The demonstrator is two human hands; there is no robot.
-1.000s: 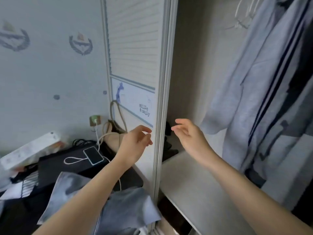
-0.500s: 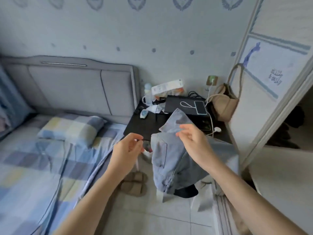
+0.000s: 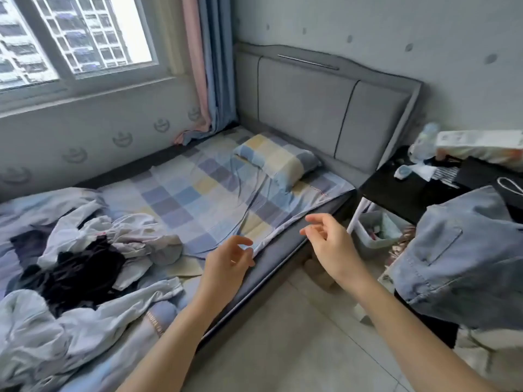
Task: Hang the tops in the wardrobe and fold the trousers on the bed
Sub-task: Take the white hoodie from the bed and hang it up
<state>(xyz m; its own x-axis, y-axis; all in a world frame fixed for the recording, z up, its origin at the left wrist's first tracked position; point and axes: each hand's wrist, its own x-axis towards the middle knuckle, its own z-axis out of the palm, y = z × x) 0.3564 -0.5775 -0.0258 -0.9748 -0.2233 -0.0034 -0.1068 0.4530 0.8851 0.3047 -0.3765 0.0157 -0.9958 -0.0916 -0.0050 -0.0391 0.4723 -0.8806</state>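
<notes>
Room: bedroom, tiled floor (image 3: 297, 343) underfoot, bed (image 3: 283, 250) ahead and to my left, wardrobe out of view.
Left hand (image 3: 226, 260): empty, fingers loosely curled, hovering over the near edge of the bed. I hold nothing with it.
Right hand (image 3: 328, 241): empty too, fingers relaxed and slightly spread, in the air over the gap between bed and nightstand (image 3: 396, 193).
Jeans (image 3: 458, 258): denim heaped on my right, just beside the nightstand, close to my right forearm; what they rest on is hidden.
Pile (image 3: 85, 258): crumpled white and black clothes on the bed, down and to the left of my left hand, well apart from the right. I cannot tell tops from trousers in it.
Key relation: the pile lies left of both hands and sprawls along the length of the bed, so my left hand is the nearer; the jeans suit the right.
Sheet (image 3: 215, 193): checked, free space between pile and pillow (image 3: 278, 159), which I judge good for folding.
Far: headboard (image 3: 325, 106), curtain (image 3: 209, 66), window (image 3: 76, 32).
</notes>
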